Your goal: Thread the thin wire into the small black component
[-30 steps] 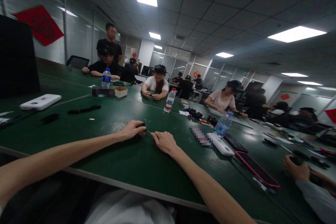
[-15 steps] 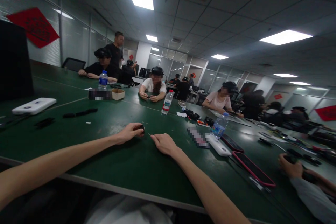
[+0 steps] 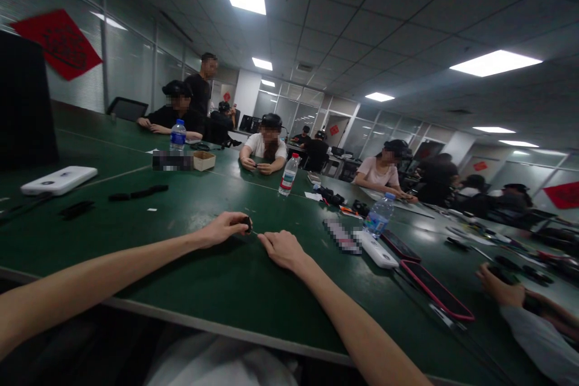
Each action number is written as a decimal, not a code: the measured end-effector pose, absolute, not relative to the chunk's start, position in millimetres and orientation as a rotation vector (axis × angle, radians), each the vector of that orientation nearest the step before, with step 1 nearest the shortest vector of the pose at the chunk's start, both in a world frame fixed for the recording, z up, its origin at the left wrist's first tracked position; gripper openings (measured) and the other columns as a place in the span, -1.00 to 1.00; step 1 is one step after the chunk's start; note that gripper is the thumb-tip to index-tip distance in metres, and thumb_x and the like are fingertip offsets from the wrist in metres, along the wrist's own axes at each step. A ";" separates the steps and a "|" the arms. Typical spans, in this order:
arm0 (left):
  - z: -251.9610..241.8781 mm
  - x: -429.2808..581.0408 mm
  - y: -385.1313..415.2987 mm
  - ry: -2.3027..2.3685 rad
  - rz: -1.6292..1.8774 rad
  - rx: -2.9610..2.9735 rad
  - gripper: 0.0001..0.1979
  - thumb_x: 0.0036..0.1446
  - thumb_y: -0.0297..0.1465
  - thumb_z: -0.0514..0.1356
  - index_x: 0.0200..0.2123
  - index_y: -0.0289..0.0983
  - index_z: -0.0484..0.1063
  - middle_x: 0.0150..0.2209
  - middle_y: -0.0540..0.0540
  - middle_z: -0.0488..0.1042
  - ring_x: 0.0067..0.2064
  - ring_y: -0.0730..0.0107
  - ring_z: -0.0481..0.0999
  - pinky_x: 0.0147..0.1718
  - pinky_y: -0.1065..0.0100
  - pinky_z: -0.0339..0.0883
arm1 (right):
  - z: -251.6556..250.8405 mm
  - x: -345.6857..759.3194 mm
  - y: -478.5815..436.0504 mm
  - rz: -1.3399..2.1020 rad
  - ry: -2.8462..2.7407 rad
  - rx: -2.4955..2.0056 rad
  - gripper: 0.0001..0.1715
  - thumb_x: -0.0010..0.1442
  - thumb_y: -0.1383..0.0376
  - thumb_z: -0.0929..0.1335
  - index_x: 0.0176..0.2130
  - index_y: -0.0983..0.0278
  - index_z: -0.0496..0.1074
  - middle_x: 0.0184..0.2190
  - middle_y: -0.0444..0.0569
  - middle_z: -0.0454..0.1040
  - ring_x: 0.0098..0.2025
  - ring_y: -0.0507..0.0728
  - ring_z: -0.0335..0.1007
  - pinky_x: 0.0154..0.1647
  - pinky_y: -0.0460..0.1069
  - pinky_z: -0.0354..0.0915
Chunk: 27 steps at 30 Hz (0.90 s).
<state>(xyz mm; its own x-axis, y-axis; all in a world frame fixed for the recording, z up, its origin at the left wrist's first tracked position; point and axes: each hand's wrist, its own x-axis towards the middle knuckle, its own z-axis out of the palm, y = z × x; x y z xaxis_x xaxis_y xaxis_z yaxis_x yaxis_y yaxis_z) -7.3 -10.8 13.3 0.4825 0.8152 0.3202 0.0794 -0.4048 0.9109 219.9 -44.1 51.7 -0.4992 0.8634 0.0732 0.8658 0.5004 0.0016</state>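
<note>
Two bare hands are held out over one green table (image 3: 194, 286), near its front edge. By the left hand (image 3: 226, 228), one small black piece (image 3: 248, 225) is pinched between thumb and fingers, just above the tabletop. By the right hand (image 3: 283, 248), with its fingers drawn closed, one thin rod (image 3: 255, 233) is gripped; only its tip is shown, pointed at the black piece, and whether the two are touching cannot be told. Three bottles are counted: one dark-blue-capped bottle (image 3: 178, 137), one red-capped bottle (image 3: 287, 178) and one light-blue-capped bottle (image 3: 379, 217). Two white devices are seen, a left white device (image 3: 60, 181) and a right white device (image 3: 380, 252), the latter laid beside two phones, a pink-rimmed phone (image 3: 437, 291) and a dark phone (image 3: 400, 245). To the left, one row of black pieces (image 3: 138, 193) is laid out, its exact number unclear, and one open box (image 3: 204, 161) is set farther back. At the right edge, one dark object is held in a co-worker's hand (image 3: 502, 286).
</note>
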 end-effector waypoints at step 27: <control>14.1 -1.3 -16.2 0.951 1.079 1.747 -0.66 0.11 -0.15 0.19 -0.25 -0.33 0.49 -0.34 -0.09 0.54 -0.26 0.23 0.53 -0.21 0.26 0.38 | 48.2 241.9 -0.2 -0.006 -2.218 -1.847 -0.16 0.40 -0.04 -0.14 -0.11 0.28 0.48 -0.15 0.12 0.54 -0.18 0.16 0.48 -0.16 -0.01 0.26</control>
<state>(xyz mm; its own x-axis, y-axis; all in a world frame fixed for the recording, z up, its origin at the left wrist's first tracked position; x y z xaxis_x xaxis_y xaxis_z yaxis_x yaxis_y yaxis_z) -1.3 -16.2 14.1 0.3387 0.8984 0.2795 0.1644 -0.3490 0.9226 241.9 -0.2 48.2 -0.1619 0.9670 0.1966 0.9680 0.1943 -0.1586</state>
